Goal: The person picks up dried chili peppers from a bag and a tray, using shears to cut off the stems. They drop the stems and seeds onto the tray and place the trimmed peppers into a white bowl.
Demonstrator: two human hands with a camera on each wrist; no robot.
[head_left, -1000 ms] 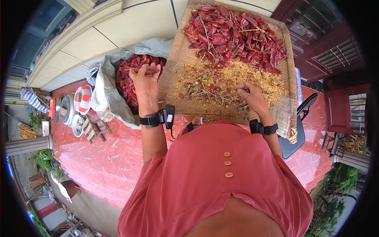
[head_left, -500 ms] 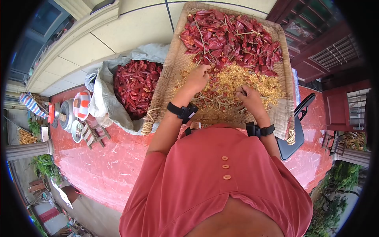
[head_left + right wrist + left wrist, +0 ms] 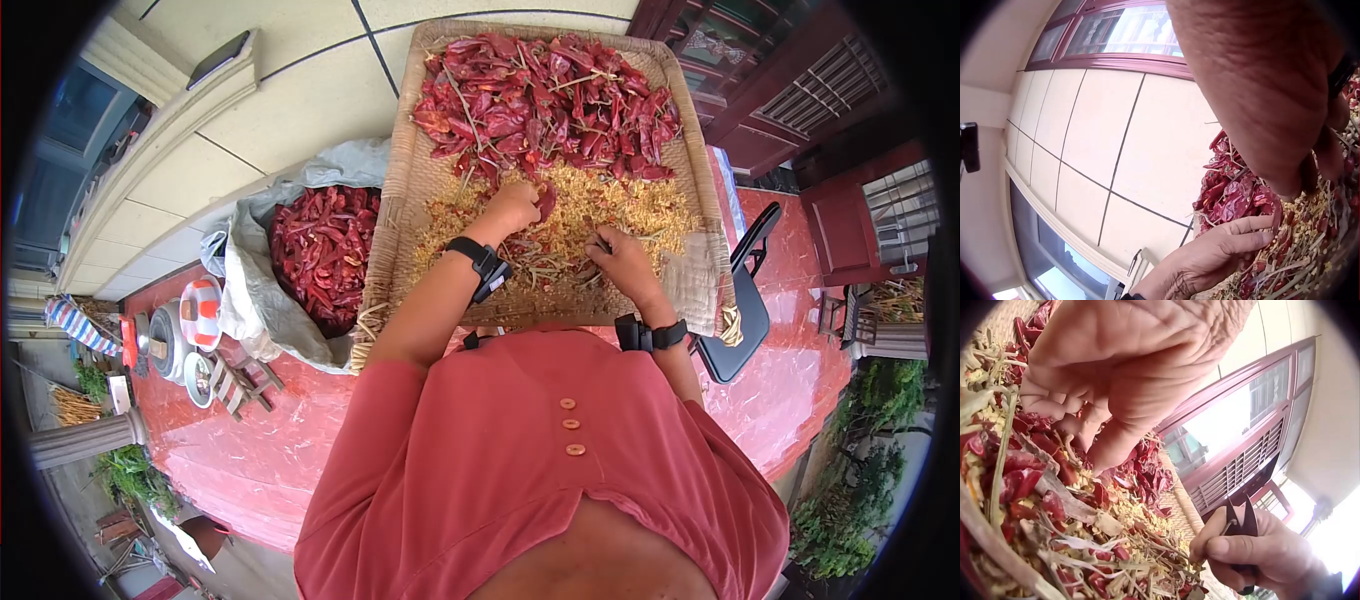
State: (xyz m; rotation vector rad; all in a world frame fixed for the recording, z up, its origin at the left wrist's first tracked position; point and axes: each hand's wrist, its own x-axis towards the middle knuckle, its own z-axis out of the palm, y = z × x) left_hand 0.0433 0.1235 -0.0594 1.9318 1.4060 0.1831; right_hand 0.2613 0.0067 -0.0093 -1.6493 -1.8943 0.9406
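In the head view my left hand (image 3: 512,208) is over the near half of a woven tray (image 3: 400,190), pinching a dried red chili (image 3: 546,200) at its fingertips. The same chili (image 3: 1277,215) shows between thumb and fingers in the right wrist view. My right hand (image 3: 626,262) grips small black scissors (image 3: 1242,524), their pointed blades spread apart in the left wrist view. Below both hands lie yellow seeds (image 3: 650,205), dry stems and red chili scraps. A heap of whole dried chilies (image 3: 550,100) covers the tray's far half.
Left of the tray stands a pale sack (image 3: 250,265) with cut red chilies (image 3: 325,250) inside. A small wooden stool (image 3: 240,385) and basins (image 3: 198,380) are farther left on the red floor. A black chair (image 3: 740,330) stands to the right, a tiled wall (image 3: 300,90) behind.
My left hand has moved from the sack across to the tray and now holds a chili. My right hand stays over the tray's near part with the scissors. The head view has shifted slightly.
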